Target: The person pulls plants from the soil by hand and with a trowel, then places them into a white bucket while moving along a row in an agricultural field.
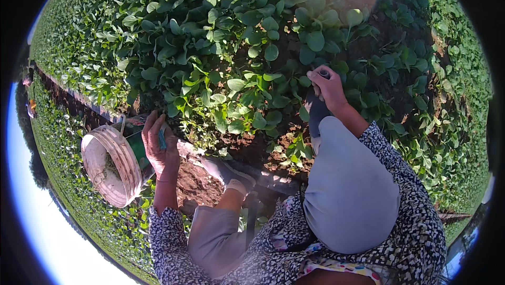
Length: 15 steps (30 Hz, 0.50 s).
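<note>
My left hand is at the side of a bucket, its fingers pressed together and curved. A small teal piece shows between its thumb and fingers; what it belongs to is hidden. The bucket has a pale ribbed rim, a green side and a thin handle, and its mouth faces left, with some green bits inside. Further right, my right hand is closed around a dark tool handle whose round end shows above the fist. The rest of that tool is hidden among the leaves. Leafy green plants grow between both hands.
Dense rows of leafy greens fill the bed ahead and to the right. My shoe stands on bare brown soil beside the bed edge. My bent knee rises close to my right arm. More crops lie beyond the bucket.
</note>
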Available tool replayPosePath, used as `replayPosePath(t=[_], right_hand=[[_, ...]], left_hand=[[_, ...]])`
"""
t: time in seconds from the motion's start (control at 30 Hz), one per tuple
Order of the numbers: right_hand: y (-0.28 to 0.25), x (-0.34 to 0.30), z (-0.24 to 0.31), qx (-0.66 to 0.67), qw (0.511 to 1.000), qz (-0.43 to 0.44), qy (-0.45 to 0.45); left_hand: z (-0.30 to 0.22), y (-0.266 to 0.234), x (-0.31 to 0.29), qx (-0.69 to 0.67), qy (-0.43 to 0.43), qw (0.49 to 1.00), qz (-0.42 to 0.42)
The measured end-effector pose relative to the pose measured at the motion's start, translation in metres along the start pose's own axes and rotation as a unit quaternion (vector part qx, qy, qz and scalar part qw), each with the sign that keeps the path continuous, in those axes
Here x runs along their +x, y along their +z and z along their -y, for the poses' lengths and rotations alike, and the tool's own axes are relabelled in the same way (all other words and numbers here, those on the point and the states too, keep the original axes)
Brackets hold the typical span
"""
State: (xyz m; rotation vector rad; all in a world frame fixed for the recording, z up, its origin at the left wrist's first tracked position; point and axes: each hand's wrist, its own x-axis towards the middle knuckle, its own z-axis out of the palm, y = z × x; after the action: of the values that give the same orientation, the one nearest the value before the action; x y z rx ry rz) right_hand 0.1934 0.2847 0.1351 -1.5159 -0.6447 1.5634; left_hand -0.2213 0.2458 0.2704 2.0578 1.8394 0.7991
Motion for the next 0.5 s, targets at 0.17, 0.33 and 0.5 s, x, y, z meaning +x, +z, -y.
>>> replayPosePath(t=[0.17, 0.33, 0.5], right_hand=[[-0.013, -0.007, 0.022, 0.107, 0.99, -0.005, 0.088], [-0.028, -0.014, 0.024, -0.162, 0.983, 0.082, -0.031], [-0.031, -0.017, 0.02, -0.431, 0.88, 0.125, -0.157]], left_hand=[[-0.037, 0.109, 0.016, -0.17, -0.011, 0.97, 0.171], [-0.043, 0.204, 0.075, -0.141, -0.118, 0.969, 0.163], [-0.036, 0.258, 0.126, 0.17, -0.049, 0.928, 0.327]])
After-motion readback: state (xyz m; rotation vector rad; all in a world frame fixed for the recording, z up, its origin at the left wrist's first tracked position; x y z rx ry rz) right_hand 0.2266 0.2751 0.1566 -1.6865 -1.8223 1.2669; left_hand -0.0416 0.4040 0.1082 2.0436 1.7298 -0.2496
